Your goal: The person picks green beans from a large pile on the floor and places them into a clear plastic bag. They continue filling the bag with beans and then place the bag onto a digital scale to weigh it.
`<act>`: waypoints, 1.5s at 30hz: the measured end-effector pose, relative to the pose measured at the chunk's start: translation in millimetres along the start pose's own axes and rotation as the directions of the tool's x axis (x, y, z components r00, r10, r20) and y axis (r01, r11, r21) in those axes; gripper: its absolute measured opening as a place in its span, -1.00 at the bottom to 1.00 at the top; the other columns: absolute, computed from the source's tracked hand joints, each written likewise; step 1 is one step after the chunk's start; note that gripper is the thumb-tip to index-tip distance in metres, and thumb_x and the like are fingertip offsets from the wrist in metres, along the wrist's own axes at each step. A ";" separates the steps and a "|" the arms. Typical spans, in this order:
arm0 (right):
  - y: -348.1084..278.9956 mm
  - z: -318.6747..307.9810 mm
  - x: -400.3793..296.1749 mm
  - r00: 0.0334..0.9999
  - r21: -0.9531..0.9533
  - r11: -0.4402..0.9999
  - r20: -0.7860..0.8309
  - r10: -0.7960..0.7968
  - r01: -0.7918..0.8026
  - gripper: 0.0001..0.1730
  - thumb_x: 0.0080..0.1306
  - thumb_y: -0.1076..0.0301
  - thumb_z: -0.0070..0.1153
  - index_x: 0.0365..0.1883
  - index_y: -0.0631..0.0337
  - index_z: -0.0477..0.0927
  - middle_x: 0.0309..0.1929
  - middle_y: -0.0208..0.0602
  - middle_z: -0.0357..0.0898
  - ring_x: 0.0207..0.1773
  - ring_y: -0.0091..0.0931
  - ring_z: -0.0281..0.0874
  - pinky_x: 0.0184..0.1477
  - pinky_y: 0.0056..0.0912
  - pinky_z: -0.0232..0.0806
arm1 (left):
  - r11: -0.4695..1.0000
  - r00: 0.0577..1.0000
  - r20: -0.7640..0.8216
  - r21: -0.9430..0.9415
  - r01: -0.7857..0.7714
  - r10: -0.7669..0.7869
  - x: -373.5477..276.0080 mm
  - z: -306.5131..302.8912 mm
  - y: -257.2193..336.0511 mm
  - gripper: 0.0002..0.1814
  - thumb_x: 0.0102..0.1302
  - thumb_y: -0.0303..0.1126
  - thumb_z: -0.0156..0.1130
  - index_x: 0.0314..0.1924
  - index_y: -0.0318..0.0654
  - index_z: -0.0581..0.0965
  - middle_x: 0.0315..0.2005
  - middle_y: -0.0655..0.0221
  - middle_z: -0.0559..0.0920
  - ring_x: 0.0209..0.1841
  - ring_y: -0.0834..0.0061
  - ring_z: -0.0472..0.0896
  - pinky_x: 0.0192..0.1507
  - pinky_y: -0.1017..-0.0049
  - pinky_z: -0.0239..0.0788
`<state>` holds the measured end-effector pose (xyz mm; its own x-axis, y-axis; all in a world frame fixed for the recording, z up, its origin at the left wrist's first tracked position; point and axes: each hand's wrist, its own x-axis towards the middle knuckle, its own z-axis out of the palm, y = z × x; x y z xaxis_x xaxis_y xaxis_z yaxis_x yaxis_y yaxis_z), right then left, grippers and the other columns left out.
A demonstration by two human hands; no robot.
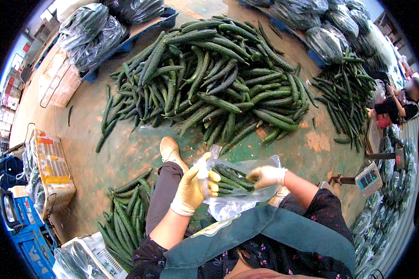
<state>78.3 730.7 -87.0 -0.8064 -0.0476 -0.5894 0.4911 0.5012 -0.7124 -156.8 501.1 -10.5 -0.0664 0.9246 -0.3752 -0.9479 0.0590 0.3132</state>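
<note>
A clear plastic bag (232, 197) with several dark green cucumbers (230, 179) in it lies across my lap. My left hand (192, 186), in a pale yellow glove, grips the bag's left end, with film bunched around its fingers. My right hand (267, 177), gloved too and blurred by motion, is at the bag's right end, its fingertips by the cucumber ends. Whether it pinches the film or a cucumber cannot be made out. White plastic film (227, 209) shows beneath the bag. In front of my feet lies a large heap of cucumbers (209, 76).
More cucumbers (129, 216) lie at my left beside a white crate (101, 258). A digital scale display (368, 179) stands at right, near bagged cucumbers (370, 216). Pallets with filled bags (90, 35) stand behind the heap. Another person (398, 101) sits at far right by a smaller pile (347, 94).
</note>
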 end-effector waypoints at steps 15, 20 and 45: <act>-102.1 -227.4 250.3 0.677 -0.493 0.621 -0.731 0.085 -0.609 0.33 -0.02 0.36 0.47 0.59 -0.43 -0.13 0.64 -0.33 -0.21 0.58 -0.04 -0.06 0.23 0.47 0.23 | 0.972 0.977 -0.008 0.108 0.211 -0.211 -22.7 16.9 -6.8 -0.18 0.40 0.07 0.17 0.54 0.11 0.07 -0.03 0.06 0.63 -0.23 0.31 0.68 -0.18 0.36 0.55; -85.9 -234.8 275.4 0.644 -0.412 0.722 -0.763 0.061 -0.556 -0.42 0.14 0.46 0.29 0.14 -0.20 0.53 0.53 -0.31 0.05 0.57 -0.03 -0.03 0.23 0.50 0.22 | 0.980 0.981 -0.002 0.042 0.195 -0.195 -22.7 5.4 -1.9 -0.20 0.44 -0.07 0.18 0.55 0.05 0.03 -0.03 0.14 0.61 -0.19 0.36 0.68 -0.12 0.40 0.56; -41.7 -261.1 100.1 0.388 0.291 0.857 -0.914 0.118 0.426 -0.68 0.15 0.44 0.38 -0.13 0.02 0.60 0.22 -0.38 0.52 0.10 -0.40 0.56 -0.12 -0.10 0.61 | 0.978 0.984 -0.022 0.109 0.175 -0.174 -22.9 6.1 -9.1 -0.23 0.42 0.09 0.12 0.52 0.05 0.13 -0.04 0.12 0.65 -0.22 0.32 0.69 -0.17 0.29 0.59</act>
<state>-108.9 930.7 -16.9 -0.5559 0.8305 0.0354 0.1732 0.1574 -0.9722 -144.7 481.6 0.5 0.0928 0.8917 -0.4430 -0.9050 0.2610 0.3359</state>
